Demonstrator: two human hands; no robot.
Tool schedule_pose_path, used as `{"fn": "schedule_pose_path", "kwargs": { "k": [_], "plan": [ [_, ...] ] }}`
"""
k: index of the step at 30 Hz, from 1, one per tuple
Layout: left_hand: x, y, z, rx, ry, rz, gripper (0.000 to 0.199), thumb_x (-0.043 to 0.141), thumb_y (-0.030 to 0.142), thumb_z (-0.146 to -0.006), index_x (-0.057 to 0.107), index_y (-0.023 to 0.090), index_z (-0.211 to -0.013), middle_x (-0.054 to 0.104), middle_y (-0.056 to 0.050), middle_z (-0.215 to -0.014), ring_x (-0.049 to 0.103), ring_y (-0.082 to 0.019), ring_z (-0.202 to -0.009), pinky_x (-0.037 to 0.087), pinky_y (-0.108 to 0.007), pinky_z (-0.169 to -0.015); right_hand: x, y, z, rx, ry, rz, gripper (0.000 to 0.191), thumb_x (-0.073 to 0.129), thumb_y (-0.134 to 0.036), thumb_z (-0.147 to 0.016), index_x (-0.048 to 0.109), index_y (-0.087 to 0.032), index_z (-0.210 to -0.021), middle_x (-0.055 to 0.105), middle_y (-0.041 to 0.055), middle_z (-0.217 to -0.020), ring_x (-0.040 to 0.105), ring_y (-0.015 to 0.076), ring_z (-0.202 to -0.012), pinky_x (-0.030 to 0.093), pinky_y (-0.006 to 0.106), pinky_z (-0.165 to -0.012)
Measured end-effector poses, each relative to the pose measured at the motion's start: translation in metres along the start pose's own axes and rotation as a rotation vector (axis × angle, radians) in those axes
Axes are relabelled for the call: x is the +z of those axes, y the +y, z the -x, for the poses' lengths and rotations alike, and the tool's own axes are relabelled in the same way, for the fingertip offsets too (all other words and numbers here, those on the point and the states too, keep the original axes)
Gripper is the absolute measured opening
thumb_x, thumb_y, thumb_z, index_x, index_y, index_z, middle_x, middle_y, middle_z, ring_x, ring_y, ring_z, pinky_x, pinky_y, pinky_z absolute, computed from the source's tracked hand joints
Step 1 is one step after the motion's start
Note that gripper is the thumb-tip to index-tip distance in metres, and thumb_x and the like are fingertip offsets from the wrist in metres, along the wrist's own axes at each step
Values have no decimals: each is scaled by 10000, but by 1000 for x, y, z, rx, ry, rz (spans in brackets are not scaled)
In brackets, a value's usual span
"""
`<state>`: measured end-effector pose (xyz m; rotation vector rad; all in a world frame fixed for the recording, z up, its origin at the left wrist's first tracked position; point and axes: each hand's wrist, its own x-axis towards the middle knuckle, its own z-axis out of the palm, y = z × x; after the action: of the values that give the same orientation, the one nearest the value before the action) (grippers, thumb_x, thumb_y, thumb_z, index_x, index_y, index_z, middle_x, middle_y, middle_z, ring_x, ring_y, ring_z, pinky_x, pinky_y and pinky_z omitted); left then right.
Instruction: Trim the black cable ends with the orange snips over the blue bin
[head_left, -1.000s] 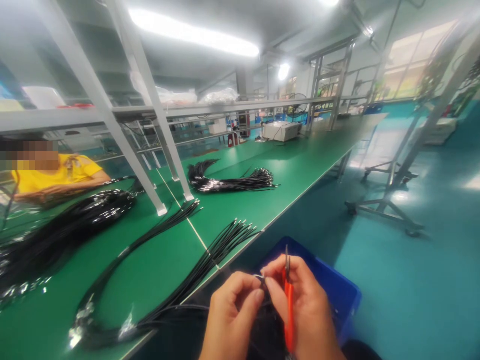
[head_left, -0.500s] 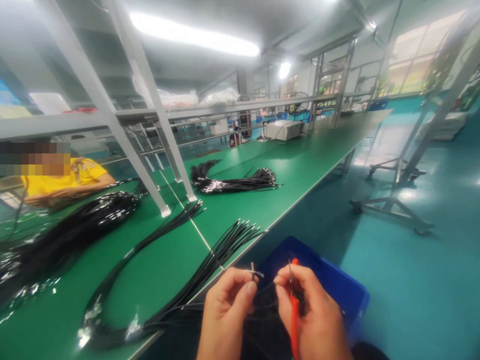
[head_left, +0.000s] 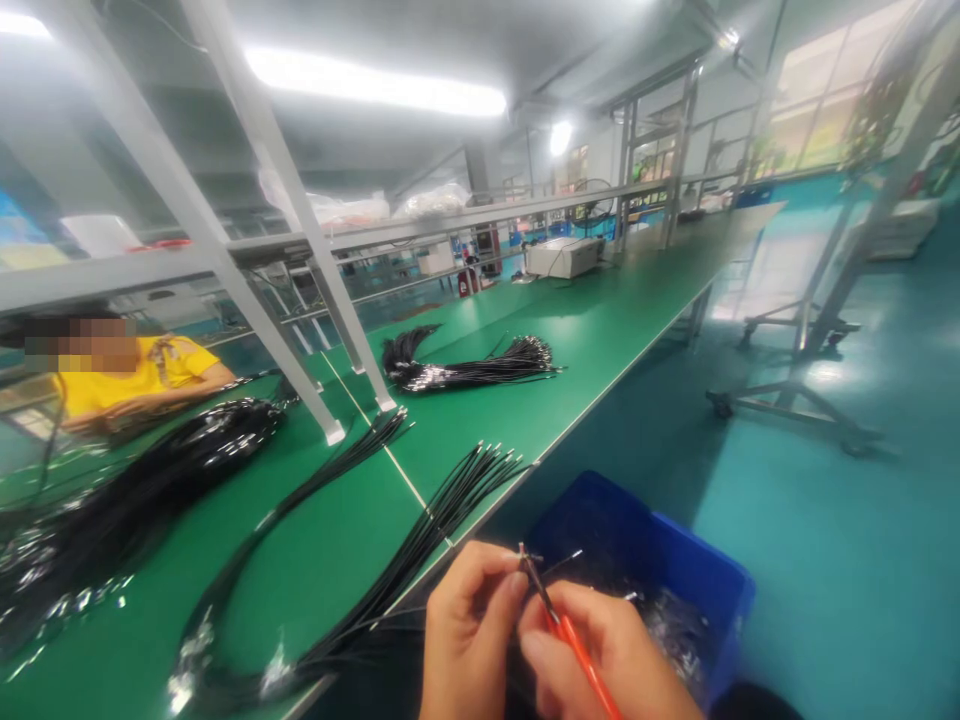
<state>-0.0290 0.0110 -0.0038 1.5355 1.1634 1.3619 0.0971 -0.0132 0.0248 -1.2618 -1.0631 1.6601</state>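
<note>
Pinched between the thumb and forefinger of my left hand [head_left: 472, 625] is the end of a black cable, with thin wire ends showing at the fingertips. My right hand [head_left: 600, 640] is closed around a pair of small cutters [head_left: 579, 655] with orange handles. The dark jaws of the cutters meet the wire ends at my left fingertips; whether they are closed on a wire, I cannot tell. Left of my hands, a bundle of black cables [head_left: 420, 540] curves across the green worktable [head_left: 337, 550], its tips close to the table edge.
Below my hands stands a blue bin [head_left: 705, 560] with loose scraps inside. Another cable bundle [head_left: 472, 370] lies farther back, and a large black coil [head_left: 172, 460] at left. Metal shelf posts [head_left: 341, 300] rise from the table. Across it sits a person in yellow [head_left: 176, 370].
My right hand has moved left and turned, bringing the cutters from upright and apart to the wire ends at my left hand. More of the blue bin's contents shows.
</note>
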Motion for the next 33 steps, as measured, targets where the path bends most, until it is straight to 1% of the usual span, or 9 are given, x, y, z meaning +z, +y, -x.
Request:
{"fn": "schedule_pose_path", "kwargs": {
  "k": [6, 12, 16, 18, 20, 23, 27, 30, 33],
  "plan": [
    [2, -1, 1, 29, -10, -96, 93, 600, 204, -811, 675, 203, -756, 643, 8, -684, 595, -139, -618, 474, -198, -573, -5, 7, -9, 38, -27, 103, 175, 637, -312, -683, 521, -184, -653, 526, -68, -460, 380, 40, -339, 265, 160, -347],
    [4, 1, -1, 25, -12, -163, 100, 591, 209, -811, 671, 200, -751, 639, 9, -668, 599, -143, -601, 471, -208, -563, -5, 1, -8, 49, -22, 114, 200, 654, -327, -684, 525, -176, -665, 508, -75, -461, 393, 37, -349, 272, 148, -352],
    [4, 1, -1, 38, -1, -201, 106, 592, 221, -807, 671, 199, -740, 643, 9, -655, 599, -145, -588, 473, -210, -553, -7, 3, -8, 38, -43, 74, 247, 652, -379, -712, 504, -188, -659, 439, -95, -430, 366, 40, -359, 230, 152, -352],
    [5, -1, -1, 34, 17, -198, 103, 594, 229, -804, 671, 198, -742, 654, 3, -661, 610, -152, -601, 483, -217, -562, -11, 7, -8, 47, -52, 44, 287, 634, -436, -733, 481, -200, -675, 451, -96, -428, 341, 35, -339, 234, 155, -349],
    [6, -4, -2, 17, 53, -184, 96, 599, 238, -798, 670, 196, -749, 663, -3, -661, 619, -162, -605, 494, -225, -561, -14, 11, -8, 36, -71, 17, 354, 636, -518, -709, 470, -205, -698, 483, -85, -450, 332, 34, -331, 245, 162, -347],
    [8, -7, -2, 0, 109, -175, 103, 603, 250, -791, 670, 190, -742, 662, -6, -650, 618, -165, -586, 498, -229, -538, -18, 16, -6, -25, -135, -21, 420, 659, -578, -641, 500, -193, -703, 434, -91, -476, 322, 44, -383, 231, 175, -369],
    [10, -6, -2, 30, 129, -190, 103, 602, 238, -788, 664, 191, -721, 647, 3, -635, 609, -156, -567, 497, -223, -530, -19, 17, -6, -45, -145, 28, 292, 660, -432, -667, 519, -177, -646, 417, -82, -496, 354, 54, -440, 266, 187, -426],
    [11, -4, 0, 65, 105, -217, 101, 595, 211, -788, 658, 196, -710, 643, 10, -626, 609, -149, -563, 496, -214, -534, -17, 14, -9, 22, -110, 60, 230, 648, -362, -683, 497, -194, -638, 446, -80, -472, 366, 53, -399, 246, 172, -370],
    [12, -4, 1, 91, 96, -234, 101, 591, 188, -782, 651, 197, -701, 645, 11, -623, 612, -148, -558, 496, -209, -528, -17, 9, -10, 61, -116, 66, 234, 644, -381, -695, 500, -200, -662, 475, -79, -446, 338, 40, -331, 203, 157, -308]
  ]
}}
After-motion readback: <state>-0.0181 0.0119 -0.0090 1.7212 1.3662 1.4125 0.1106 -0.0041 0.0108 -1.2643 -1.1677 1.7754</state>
